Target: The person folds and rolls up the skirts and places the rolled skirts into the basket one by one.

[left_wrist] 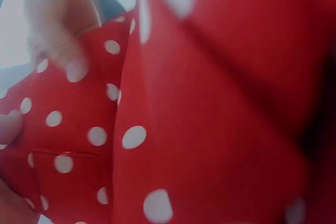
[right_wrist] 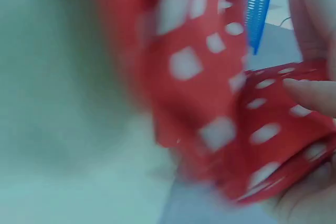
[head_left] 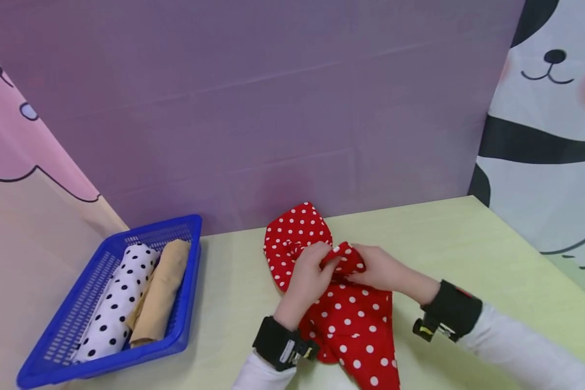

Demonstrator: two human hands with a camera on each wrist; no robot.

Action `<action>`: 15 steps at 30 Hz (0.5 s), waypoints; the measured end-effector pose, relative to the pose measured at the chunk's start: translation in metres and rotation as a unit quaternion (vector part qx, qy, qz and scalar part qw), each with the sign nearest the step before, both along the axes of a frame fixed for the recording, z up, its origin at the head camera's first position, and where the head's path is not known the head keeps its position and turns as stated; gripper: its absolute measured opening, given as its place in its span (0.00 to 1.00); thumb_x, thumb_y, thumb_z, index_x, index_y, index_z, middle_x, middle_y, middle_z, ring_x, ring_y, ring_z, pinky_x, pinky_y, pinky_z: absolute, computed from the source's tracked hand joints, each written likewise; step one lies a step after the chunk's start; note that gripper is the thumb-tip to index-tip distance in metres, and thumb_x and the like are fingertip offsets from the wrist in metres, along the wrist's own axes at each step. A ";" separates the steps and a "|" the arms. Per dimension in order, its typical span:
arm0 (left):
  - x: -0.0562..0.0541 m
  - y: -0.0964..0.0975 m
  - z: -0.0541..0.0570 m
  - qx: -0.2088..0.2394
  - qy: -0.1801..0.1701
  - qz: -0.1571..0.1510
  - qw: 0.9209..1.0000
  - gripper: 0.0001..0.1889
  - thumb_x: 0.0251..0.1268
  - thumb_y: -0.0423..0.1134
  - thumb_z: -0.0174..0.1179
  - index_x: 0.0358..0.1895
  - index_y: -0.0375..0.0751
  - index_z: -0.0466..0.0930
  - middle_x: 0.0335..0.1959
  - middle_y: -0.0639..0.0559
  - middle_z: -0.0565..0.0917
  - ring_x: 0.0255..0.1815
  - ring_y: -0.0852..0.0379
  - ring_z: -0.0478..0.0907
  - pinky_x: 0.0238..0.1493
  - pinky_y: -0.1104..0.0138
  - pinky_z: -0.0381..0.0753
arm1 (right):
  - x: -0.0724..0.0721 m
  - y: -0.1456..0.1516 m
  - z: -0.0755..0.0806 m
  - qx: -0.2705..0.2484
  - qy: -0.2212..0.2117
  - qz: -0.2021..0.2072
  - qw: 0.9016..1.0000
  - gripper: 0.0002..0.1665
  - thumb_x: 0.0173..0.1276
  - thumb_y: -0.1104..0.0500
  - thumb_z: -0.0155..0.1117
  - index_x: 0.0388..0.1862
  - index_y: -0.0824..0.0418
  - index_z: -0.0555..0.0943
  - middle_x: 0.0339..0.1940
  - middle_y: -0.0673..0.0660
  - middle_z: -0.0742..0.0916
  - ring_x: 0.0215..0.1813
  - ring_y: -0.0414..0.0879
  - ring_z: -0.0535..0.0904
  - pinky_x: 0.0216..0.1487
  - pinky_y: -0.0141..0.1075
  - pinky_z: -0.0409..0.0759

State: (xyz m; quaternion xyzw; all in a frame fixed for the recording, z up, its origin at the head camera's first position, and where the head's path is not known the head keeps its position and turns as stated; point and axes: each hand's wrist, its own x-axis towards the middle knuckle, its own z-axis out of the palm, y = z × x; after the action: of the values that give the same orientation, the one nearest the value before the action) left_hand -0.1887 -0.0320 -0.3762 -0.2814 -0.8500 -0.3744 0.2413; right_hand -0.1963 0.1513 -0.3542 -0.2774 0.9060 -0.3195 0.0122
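Note:
A red cloth with white polka dots (head_left: 356, 319) lies partly on the table, its far end a rounded, gathered shape and its near part hanging toward the front edge. My left hand (head_left: 308, 277) pinches a raised fold of it between thumb and fingers. Just to the right, my right hand (head_left: 381, 266) grips the same lifted part, its fingertips partly hidden by the fabric. In the left wrist view the red cloth (left_wrist: 210, 119) fills most of the picture. The right wrist view shows the cloth (right_wrist: 289, 114) bent up between fingers, partly blurred.
On the left of the pale table (head_left: 443, 238) stands a blue plastic basket (head_left: 191, 292). Inside it lie a rolled white cloth with black dots (head_left: 119, 303) and a rolled tan cloth (head_left: 161, 292). A purple backdrop (head_left: 273, 108) rises behind the table; a panda print (head_left: 546, 119) hangs at right.

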 end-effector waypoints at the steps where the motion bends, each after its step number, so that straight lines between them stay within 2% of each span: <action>1: 0.000 -0.002 0.000 0.017 0.001 0.002 1.000 0.04 0.62 0.37 0.63 0.37 0.43 0.79 0.34 0.53 0.82 0.38 0.59 0.78 0.45 0.69 0.78 | 0.000 0.002 -0.003 0.000 -0.025 -0.006 1.000 0.22 0.55 0.62 0.72 0.48 0.63 0.76 0.40 0.54 0.85 0.40 0.44 0.80 0.46 0.44 0.82; 5: -0.001 -0.009 0.004 0.097 0.004 0.015 0.995 0.02 0.62 0.34 0.62 0.37 0.41 0.80 0.34 0.51 0.82 0.38 0.58 0.78 0.42 0.68 0.79 | 0.003 0.006 -0.018 -0.015 -0.131 -0.019 0.991 0.26 0.54 0.58 0.73 0.50 0.66 0.76 0.40 0.55 0.86 0.38 0.43 0.81 0.45 0.43 0.82; 10: -0.002 -0.016 0.008 0.167 0.010 0.045 0.985 0.03 0.64 0.34 0.60 0.36 0.38 0.79 0.34 0.49 0.82 0.37 0.56 0.77 0.40 0.69 0.78 | 0.012 0.002 -0.033 -0.058 -0.259 -0.026 0.964 0.30 0.54 0.54 0.73 0.52 0.67 0.74 0.38 0.53 0.86 0.37 0.43 0.82 0.45 0.41 0.81; 12: -0.002 -0.019 0.009 0.205 0.005 0.058 0.977 0.03 0.64 0.33 0.59 0.36 0.38 0.79 0.35 0.48 0.82 0.38 0.56 0.77 0.40 0.70 0.78 | 0.018 -0.001 -0.037 -0.069 -0.290 -0.018 0.955 0.30 0.55 0.55 0.72 0.52 0.67 0.73 0.39 0.53 0.85 0.38 0.43 0.82 0.46 0.41 0.81; 15: -0.002 -0.025 0.012 0.268 -0.005 0.071 0.961 0.03 0.65 0.33 0.58 0.37 0.37 0.78 0.36 0.47 0.81 0.39 0.56 0.77 0.40 0.71 0.77 | 0.027 -0.005 -0.044 -0.067 -0.320 -0.012 0.945 0.31 0.54 0.57 0.73 0.52 0.67 0.71 0.40 0.53 0.84 0.41 0.44 0.81 0.47 0.41 0.81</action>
State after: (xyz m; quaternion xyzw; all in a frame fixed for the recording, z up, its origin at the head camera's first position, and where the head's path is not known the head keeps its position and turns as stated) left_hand -0.1903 -0.0569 -0.3642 -0.1431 -0.7376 -0.5719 0.3292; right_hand -0.1696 0.1463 -0.3980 -0.1500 0.8338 -0.4518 0.2796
